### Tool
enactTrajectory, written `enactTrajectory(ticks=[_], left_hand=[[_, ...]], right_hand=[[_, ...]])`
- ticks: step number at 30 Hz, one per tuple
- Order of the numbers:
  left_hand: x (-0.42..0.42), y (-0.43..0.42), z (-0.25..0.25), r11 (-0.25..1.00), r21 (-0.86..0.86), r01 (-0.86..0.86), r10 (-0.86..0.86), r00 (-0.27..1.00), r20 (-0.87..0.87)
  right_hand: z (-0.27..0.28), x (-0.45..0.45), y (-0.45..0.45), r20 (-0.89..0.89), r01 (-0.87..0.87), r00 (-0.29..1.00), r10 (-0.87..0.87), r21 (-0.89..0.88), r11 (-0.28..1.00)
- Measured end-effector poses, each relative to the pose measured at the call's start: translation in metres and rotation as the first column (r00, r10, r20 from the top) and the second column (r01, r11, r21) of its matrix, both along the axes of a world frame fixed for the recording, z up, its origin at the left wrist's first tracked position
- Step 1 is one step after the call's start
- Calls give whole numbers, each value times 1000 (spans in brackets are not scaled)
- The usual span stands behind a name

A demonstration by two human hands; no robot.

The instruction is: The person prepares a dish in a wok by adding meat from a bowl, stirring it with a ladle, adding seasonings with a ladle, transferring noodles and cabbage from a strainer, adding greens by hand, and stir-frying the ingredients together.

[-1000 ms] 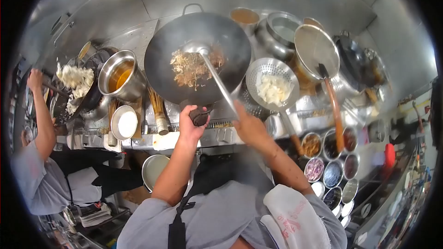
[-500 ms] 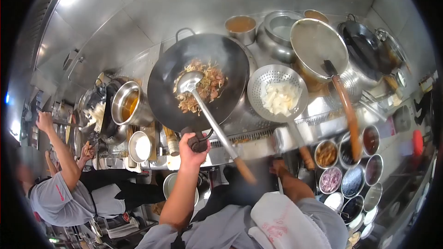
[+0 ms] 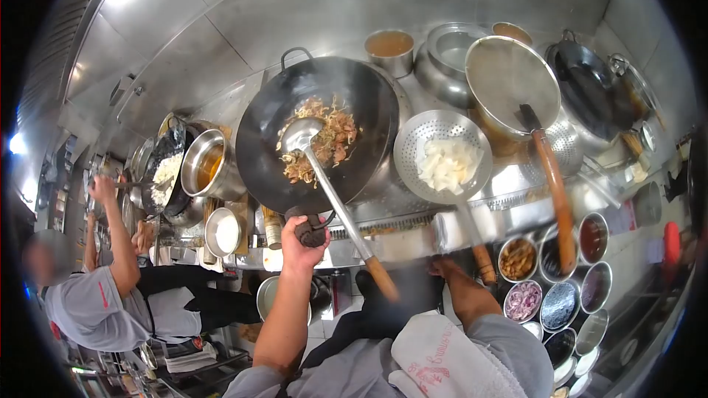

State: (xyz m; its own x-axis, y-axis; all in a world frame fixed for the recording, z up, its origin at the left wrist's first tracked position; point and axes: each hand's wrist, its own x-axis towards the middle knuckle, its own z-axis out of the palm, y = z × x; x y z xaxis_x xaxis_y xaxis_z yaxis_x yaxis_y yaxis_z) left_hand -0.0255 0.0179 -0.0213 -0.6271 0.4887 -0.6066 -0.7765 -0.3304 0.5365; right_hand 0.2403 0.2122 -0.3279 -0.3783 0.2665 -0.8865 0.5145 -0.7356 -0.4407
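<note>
My left hand is wrapped round the cloth-covered handle of a large dark wok. Shredded and sliced food lies in the wok's middle. A ladle rests with its bowl on that food, its wooden grip leaning over the near rim with no hand on it. Low by the counter's front edge is my right hand, its fingers mostly hidden. A perforated strainer holding white slices lies right of the wok.
A mesh strainer with a wooden handle sits at the right over a pot. Ingredient tins line the lower right. To the left stand a pot of oil and a white bowl. A co-worker holds another wok further left.
My right hand has let go of the ladle and dropped to the counter's front edge. The ladle now leans on the wok's rim. The co-worker's food has settled back into their wok.
</note>
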Motion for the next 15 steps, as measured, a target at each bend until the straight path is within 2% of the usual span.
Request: enactTrajectory(ticks=[3,6,11,12,14,15], left_hand=[[0,0,0,1000,-8,-9,9,1000,7],[2,3,2,999,-26,-19,19,1000,20],[3,3,3,999,-37,-27,28,999,29],[3,2,2,999,-38,-20,22,999,28],[4,2,1,999,-42,-28,28,1000,2],[5,2,1,999,-43,-24,24,1000,1]], right_hand=[[21,-2,-1,-14,14,1000,-14,46,999],[5,-4,-1,-7,-36,999,36,24,999],[7,-3,4,10,-255,967,256,142,957],[3,-4,4,9,-249,968,250,141,958],[-50,-2,5,-140,-119,985,106,-88,989],[-65,1,6,-141,-115,985,102,-89,989]])
